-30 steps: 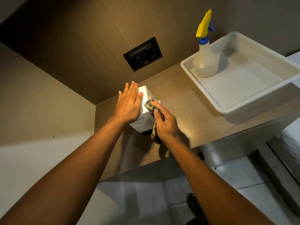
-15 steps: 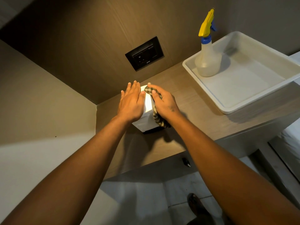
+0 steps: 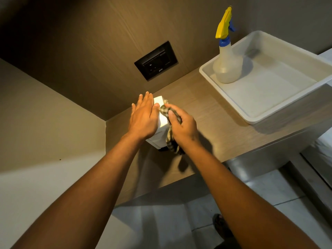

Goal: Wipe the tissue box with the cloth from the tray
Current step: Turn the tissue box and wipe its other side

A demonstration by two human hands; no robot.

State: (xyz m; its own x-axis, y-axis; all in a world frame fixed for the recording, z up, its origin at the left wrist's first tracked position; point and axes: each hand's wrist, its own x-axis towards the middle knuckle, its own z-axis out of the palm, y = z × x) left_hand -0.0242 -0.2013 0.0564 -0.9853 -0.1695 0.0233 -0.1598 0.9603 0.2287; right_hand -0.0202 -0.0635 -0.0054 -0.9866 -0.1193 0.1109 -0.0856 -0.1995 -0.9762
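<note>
White tissue box (image 3: 162, 121) standing on the wooden shelf (image 3: 212, 123), toward its left end, near the corner where the wood-panelled back wall (image 3: 100, 51) meets the beige side wall (image 3: 45, 119). Left hand (image 3: 143, 119) laid flat on the box's top and left side, fingers straight and together, thumb lying along the top, gripping nothing. Right hand (image 3: 183, 129) just beside it on the box's right side, fingers curled and closed on a checked green-and-white cloth (image 3: 169, 139). Cloth bunched under the fingertips at the top right edge of the box, pressed against the box there, then trailing down along the right face to a loose end hanging near the shelf surface at the box's near right corner. Hands close together, thumb of the left almost touching the cloth. White plastic tray (image 3: 280, 112) at the right end of the shelf, well apart from the box, its near right corner jutting past the shelf's front edge. Translucent spray bottle (image 3: 227, 67) with blue collar and yellow trigger head standing upright in the tray's far left corner. Black socket plate (image 3: 156, 61) set in the back wall above the box. Pale tiled floor (image 3: 161, 227) below the shelf's front edge, a sandalled foot (image 3: 220, 224) partly showing there.
</note>
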